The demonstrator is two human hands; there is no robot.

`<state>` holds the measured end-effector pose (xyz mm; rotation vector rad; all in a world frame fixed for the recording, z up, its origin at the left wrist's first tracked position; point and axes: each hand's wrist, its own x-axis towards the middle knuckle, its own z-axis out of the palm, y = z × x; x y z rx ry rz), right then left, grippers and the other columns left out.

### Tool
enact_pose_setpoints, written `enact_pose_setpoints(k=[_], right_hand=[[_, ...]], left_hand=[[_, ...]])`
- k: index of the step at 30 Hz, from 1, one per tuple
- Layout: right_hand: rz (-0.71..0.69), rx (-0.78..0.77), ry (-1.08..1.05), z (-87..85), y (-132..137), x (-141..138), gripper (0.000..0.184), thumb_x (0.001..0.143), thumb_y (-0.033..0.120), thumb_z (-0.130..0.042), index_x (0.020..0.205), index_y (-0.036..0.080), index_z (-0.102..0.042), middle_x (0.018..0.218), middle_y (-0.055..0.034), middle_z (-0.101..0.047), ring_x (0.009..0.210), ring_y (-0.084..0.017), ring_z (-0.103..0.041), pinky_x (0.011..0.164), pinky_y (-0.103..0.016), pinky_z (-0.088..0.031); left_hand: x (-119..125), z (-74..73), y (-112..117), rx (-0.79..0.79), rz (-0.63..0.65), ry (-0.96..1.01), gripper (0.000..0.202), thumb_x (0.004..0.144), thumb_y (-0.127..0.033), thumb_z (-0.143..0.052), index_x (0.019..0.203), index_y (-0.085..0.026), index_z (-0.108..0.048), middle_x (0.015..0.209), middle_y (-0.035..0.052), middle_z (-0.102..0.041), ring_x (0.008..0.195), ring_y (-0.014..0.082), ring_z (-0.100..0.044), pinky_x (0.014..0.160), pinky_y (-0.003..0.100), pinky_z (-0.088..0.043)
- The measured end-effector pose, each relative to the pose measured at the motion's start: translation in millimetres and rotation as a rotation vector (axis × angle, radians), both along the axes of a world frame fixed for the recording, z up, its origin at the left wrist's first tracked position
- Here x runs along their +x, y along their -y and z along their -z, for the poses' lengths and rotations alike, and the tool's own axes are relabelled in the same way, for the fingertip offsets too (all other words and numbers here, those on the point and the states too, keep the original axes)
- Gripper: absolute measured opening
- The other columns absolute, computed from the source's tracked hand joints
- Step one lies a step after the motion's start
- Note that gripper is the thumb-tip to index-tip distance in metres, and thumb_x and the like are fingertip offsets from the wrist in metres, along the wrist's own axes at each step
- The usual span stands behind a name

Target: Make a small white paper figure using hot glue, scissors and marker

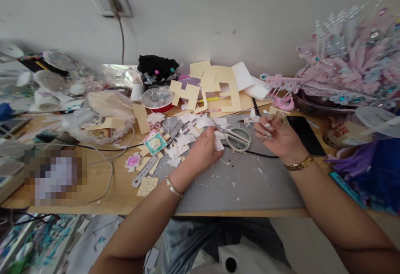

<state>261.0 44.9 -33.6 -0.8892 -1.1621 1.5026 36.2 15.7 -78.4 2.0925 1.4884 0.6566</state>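
My left hand [204,151] is closed at the middle of the grey cutting mat [212,186], with a small piece of white paper [218,142] at its fingers. To its right lie scissors [238,139] with pale handles, touched by neither hand. My right hand [276,136] is raised above the mat with fingers curled together; small whitish bits show at the fingertips, too small to name. White paper scraps [183,140] are heaped left of my left hand. Beside them are a metal ruler [145,170] and a colourful square card [155,142].
Cut cream card sheets [215,76] lean at the back. A black phone [305,135] lies right of my right hand, near a cup [343,130] and pink beaded decorations [350,57]. A clear plastic bag [100,111] and loose cables [111,170] lie at the left.
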Motion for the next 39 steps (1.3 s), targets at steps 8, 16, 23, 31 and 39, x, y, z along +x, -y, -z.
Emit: enact_pose_setpoints(k=[8, 16, 23, 31, 39], right_hand=[[-0.164, -0.384, -0.068, 16.6, 2.3, -10.1, 0.042, 0.080, 0.058, -0.073, 0.097, 0.021, -0.076, 0.085, -0.0046, -0.071, 0.066, -0.012, -0.061, 0.046, -0.018, -0.043], [-0.450, -0.394, -0.017, 18.5, 5.0, -10.9, 0.056, 0.102, 0.058, -0.031, 0.125, 0.021, -0.066, 0.120, -0.0104, -0.070, 0.082, -0.015, -0.069, 0.057, -0.022, -0.056], [-0.526, -0.201, 0.043, 30.7, 16.2, -17.6, 0.050, 0.098, 0.056, -0.048, 0.133, 0.024, -0.062, 0.125, -0.0099, -0.067, 0.097, -0.018, -0.067, 0.072, -0.026, -0.058], [-0.483, -0.312, -0.045, 26.2, 10.6, -14.9, 0.047, 0.094, 0.057, -0.057, 0.122, 0.020, -0.068, 0.120, -0.0123, -0.072, 0.095, -0.019, -0.071, 0.073, -0.027, -0.059], [-0.225, -0.321, 0.075, 22.5, 0.5, -3.1, 0.031, 0.070, 0.035, -0.084, 0.094, 0.019, -0.073, 0.095, -0.0054, -0.076, 0.068, -0.013, -0.069, 0.052, -0.019, -0.053]], left_hand=[[-4.4, -0.8, -4.5, 0.125, -0.056, -0.063, 0.072, 0.062, -0.022, -0.087, 0.126, -0.016, -0.054, 0.124, 0.0152, -0.057, 0.119, 0.0352, -0.052, 0.104, 0.053, -0.042], [-0.4, -3.9, -4.3, 0.130, -0.060, 0.385, 0.032, 0.076, -0.035, -0.081, 0.104, -0.022, -0.074, 0.107, 0.0094, -0.062, 0.108, 0.0255, -0.058, 0.098, 0.042, -0.046], [7.6, -1.8, -1.8, 0.098, -0.173, 0.530, 0.015, 0.069, -0.014, -0.083, 0.078, -0.026, -0.079, 0.091, 0.0051, -0.068, 0.096, 0.0219, -0.061, 0.093, 0.041, -0.047], [5.9, -6.9, -3.4, -0.098, -0.322, 0.991, 0.010, 0.066, -0.030, -0.082, 0.069, -0.022, -0.077, 0.078, 0.0028, -0.070, 0.077, 0.0164, -0.062, 0.076, 0.032, -0.049], [-7.5, -12.7, -17.6, -0.082, -0.536, 1.200, 0.022, 0.055, -0.029, -0.088, 0.062, -0.017, -0.071, 0.065, 0.0007, -0.069, 0.067, 0.0126, -0.060, 0.068, 0.027, -0.048]])
